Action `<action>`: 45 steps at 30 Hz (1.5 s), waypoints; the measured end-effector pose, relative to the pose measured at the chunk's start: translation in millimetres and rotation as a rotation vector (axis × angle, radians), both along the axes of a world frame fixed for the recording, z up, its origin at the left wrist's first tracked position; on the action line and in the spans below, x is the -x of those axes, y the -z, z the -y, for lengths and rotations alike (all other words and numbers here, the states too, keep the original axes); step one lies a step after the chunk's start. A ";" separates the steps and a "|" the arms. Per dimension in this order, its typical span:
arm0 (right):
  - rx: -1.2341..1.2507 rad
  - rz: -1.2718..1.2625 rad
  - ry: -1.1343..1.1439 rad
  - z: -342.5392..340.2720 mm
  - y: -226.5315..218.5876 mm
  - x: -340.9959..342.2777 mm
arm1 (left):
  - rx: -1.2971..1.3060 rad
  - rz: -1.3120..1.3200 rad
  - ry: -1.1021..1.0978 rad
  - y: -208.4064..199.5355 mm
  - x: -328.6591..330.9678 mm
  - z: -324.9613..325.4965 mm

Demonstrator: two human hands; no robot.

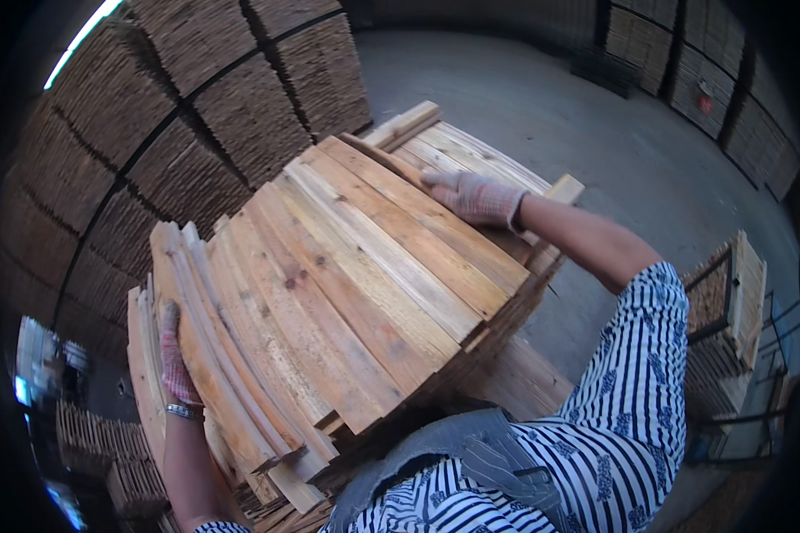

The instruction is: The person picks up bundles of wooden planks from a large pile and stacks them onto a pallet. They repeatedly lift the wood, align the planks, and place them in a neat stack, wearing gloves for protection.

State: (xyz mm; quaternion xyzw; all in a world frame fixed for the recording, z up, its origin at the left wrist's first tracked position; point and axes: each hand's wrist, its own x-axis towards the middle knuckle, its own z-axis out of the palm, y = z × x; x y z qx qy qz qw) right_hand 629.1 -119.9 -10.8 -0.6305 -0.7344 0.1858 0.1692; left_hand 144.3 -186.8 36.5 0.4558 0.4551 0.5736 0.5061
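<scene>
A wide layer of planed wooden boards (329, 258) lies side by side on top of a stack in front of me, several showing knots and brown stains. At the left my left hand (176, 360), in a knitted work glove, is closed along the outer edge of a curved, upright-leaning board (206, 346); its thumb is hidden. My right hand (476, 197), gloved too, grips the far right edge of a board (418, 200) at the right side of the layer. Its fingertips are partly hidden by that edge.
Paler boards with a crosspiece (404, 126) lie just beyond my right hand. Tall strapped lumber stacks (240, 98) rise at the far left, and others (684, 80) at the far right. A bound bundle (724, 302) stands on the right, with grey concrete floor (471, 80) behind.
</scene>
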 end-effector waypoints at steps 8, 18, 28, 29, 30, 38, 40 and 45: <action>-0.372 -0.231 0.100 -5.1 22.4 13.2 | 0.268 0.259 0.136 -9.9 9.9 2.3; -0.113 -0.830 -0.497 63.0 -120.9 209.0 | -0.385 0.278 0.275 -100.7 -111.8 -18.8; -0.183 -0.996 -0.552 57.7 -95.7 201.8 | -0.447 0.019 0.446 -64.7 -121.4 -2.5; -0.179 -1.032 -0.548 59.8 -102.4 204.2 | -0.451 -0.089 0.471 -70.1 -109.6 -10.2; -0.176 -1.069 -0.542 64.4 -111.2 205.0 | -0.454 -0.198 0.497 -73.0 -95.0 -23.5; -0.275 0.142 0.068 68.4 -144.2 135.2 | -0.038 -1.797 0.096 -30.8 1.1 -34.3; -0.151 0.294 0.025 66.2 -123.7 113.2 | 0.030 -1.762 0.031 6.1 18.6 -43.3; 0.105 0.570 -0.003 63.0 -88.3 111.4 | -0.005 -1.691 -0.039 28.5 19.5 -51.5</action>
